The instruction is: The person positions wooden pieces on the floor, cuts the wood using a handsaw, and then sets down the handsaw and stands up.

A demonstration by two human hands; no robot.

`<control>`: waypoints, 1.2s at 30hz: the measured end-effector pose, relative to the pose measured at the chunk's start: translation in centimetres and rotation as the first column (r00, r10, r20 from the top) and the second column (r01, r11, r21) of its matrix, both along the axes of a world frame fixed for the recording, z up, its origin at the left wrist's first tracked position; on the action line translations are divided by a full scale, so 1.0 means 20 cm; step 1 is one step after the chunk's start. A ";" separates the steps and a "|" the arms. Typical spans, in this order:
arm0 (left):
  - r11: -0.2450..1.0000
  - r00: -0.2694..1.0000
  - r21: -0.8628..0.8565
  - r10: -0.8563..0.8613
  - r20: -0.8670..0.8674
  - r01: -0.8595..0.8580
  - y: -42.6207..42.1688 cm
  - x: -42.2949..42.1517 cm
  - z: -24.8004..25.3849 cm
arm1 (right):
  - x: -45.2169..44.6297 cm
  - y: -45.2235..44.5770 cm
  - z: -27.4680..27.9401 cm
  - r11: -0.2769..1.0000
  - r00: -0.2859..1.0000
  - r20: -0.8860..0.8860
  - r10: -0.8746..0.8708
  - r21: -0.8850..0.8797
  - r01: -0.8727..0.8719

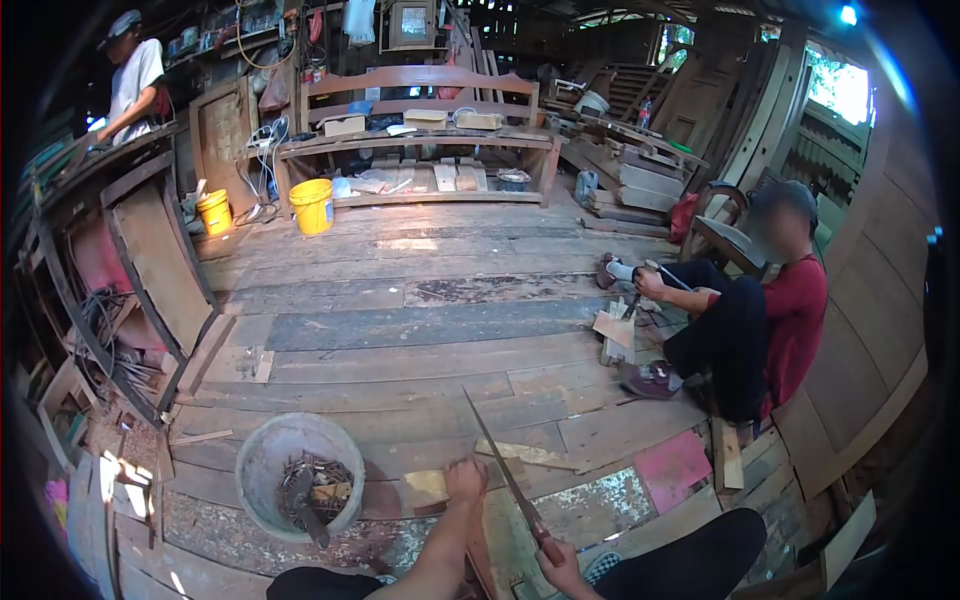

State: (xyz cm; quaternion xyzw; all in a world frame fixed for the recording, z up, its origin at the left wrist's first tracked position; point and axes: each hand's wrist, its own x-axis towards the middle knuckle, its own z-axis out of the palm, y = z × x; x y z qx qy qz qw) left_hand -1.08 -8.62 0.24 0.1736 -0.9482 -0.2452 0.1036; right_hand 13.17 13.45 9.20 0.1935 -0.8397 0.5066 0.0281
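Observation:
My right hand [560, 568] is closed round the wooden handle of a long, narrow handsaw [512, 478], whose blade points up and to the left. My left hand [466, 480], its fingers bent down, grips the far end of a narrow wooden board [480, 548] that runs back toward me. Beside that hand lies a pale yellowish wood piece [427, 486]. Another pale strip [527, 456] lies on the floor behind the blade. To the left stands a grey bucket [262, 480] holding a hammer [306, 508] and many nails or thin sticks.
A seated person in red [795, 310] works at the right. Another person [135, 80] stands at the far left. Yellow buckets [312, 207] stand before a long bench [420, 140]. A pink sheet [673, 470] lies right of the saw; stacked timber [650, 185] is behind.

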 end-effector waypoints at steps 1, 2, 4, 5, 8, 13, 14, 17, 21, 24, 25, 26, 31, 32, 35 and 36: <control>1.000 1.000 -0.002 -0.004 0.005 0.004 0.00 0.00 0.00 | 0.00 0.01 -0.01 0.999 0.999 0.035 -0.037 0.019 0.037; 1.000 1.000 -0.008 -0.015 0.016 0.015 0.01 0.01 0.00 | 0.01 0.01 -0.01 0.996 0.994 0.075 -0.083 0.036 0.080; 0.999 0.999 -0.021 -0.030 0.019 0.031 0.02 0.03 0.03 | -0.14 -0.09 -0.04 0.999 0.995 0.080 -0.053 0.018 0.052; 0.999 1.000 -0.030 -0.027 0.013 0.028 0.01 0.03 0.05 | -0.22 -0.14 -0.05 1.000 0.997 0.075 -0.005 0.003 0.004; 0.999 1.000 -0.033 -0.019 -0.006 0.018 0.01 0.02 0.02 | -0.33 -0.22 0.00 0.998 0.993 0.118 0.009 -0.062 -0.001; 0.999 0.998 0.004 -0.032 0.047 0.032 0.01 0.00 0.04 | 0.05 0.01 -0.04 0.993 0.984 0.132 -0.117 -0.001 0.118; 1.000 0.999 0.008 -0.027 0.044 0.027 0.01 0.00 0.03 | 0.12 -0.01 -0.03 0.987 0.986 0.050 -0.160 0.010 0.160; 0.999 0.997 0.009 -0.042 0.064 0.042 0.02 0.02 0.03 | 0.04 -0.08 0.00 0.990 0.991 0.030 -0.130 0.058 0.128; 0.999 0.997 -0.010 -0.031 0.073 0.032 -0.01 0.02 0.05 | -0.23 -0.22 -0.05 0.999 0.995 0.085 -0.044 -0.003 0.045; 0.999 0.996 -0.014 -0.041 0.082 0.042 -0.02 0.02 0.03 | -0.10 -0.17 -0.06 0.993 0.975 0.188 -0.117 -0.007 0.120; 0.999 0.995 -0.013 -0.035 0.097 0.036 0.00 0.01 0.01 | 0.01 -0.09 -0.05 0.989 0.970 0.192 -0.146 0.010 0.147; 1.000 0.997 -0.025 0.004 0.081 -0.001 0.02 0.05 0.12 | 0.09 -0.01 -0.04 0.996 0.987 0.136 -0.088 -0.006 0.090; 0.998 0.999 -0.043 -0.044 0.022 0.045 0.02 0.02 0.05 | -0.02 -0.07 -0.18 0.987 0.968 0.198 -0.153 -0.023 0.160; 0.998 0.999 -0.062 -0.032 0.022 0.034 0.00 0.02 0.02 | -0.15 -0.13 -0.23 0.992 0.985 0.131 -0.109 -0.053 0.116; 0.999 0.997 -0.017 -0.029 0.076 0.030 0.00 0.02 0.05 | -0.28 -0.22 -0.14 0.998 0.995 0.080 -0.054 -0.007 0.055; 0.999 0.997 -0.020 -0.041 0.069 0.043 0.00 0.03 0.05 | -0.27 -0.23 -0.09 0.997 0.994 0.107 -0.039 0.063 0.033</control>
